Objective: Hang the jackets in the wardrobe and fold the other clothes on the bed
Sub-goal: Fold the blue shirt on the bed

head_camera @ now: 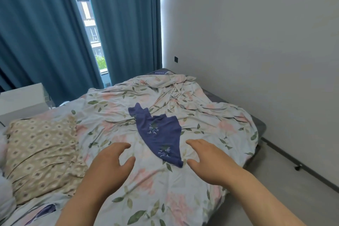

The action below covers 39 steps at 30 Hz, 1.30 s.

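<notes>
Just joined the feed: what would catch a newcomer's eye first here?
A blue garment lies crumpled mid-bed on the flowered sheet. The left hand and right hand are open either side of its near end, holding nothing. Teal curtains fill the back left.

the purple embroidered cloth garment (159,134) looks soft and matt, lying on a wrinkly floral cotton-looking bedsheet (211,113); blue curtains (42,29) at 11 o'clock are heavy matt fabric.

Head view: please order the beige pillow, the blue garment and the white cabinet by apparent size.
1. beige pillow
2. blue garment and white cabinet look alike; the cabinet is farther and partly hidden, so unranked.
</notes>
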Available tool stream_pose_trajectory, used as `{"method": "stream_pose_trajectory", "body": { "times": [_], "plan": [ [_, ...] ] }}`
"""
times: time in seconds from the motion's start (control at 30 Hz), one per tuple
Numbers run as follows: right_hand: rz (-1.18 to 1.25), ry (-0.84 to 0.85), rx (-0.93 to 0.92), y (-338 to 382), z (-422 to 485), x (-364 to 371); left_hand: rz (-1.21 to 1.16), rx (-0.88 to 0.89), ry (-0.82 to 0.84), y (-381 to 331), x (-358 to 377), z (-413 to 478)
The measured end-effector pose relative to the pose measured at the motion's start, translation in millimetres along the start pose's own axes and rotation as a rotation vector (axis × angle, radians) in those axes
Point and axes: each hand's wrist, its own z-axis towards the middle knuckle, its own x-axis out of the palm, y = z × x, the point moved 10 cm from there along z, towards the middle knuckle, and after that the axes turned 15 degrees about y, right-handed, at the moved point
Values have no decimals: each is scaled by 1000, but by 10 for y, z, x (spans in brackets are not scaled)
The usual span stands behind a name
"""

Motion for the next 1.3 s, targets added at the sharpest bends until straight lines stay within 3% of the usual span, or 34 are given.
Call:
{"method": "stream_pose_trajectory", "body": {
  "times": [0.63,0.9,1.3],
  "plan": [
    [-37,151,-149,-1780,1260,-601,40,-215,-3,-964,1013,1232],
    [-4,192,-176,-1991,1591,-514,84,-240,34,-1011,1218,1529],
    [-115,323,-93,-2076,2018,-474,-82,-233,129,-645,1624,2109]
  ]
}}
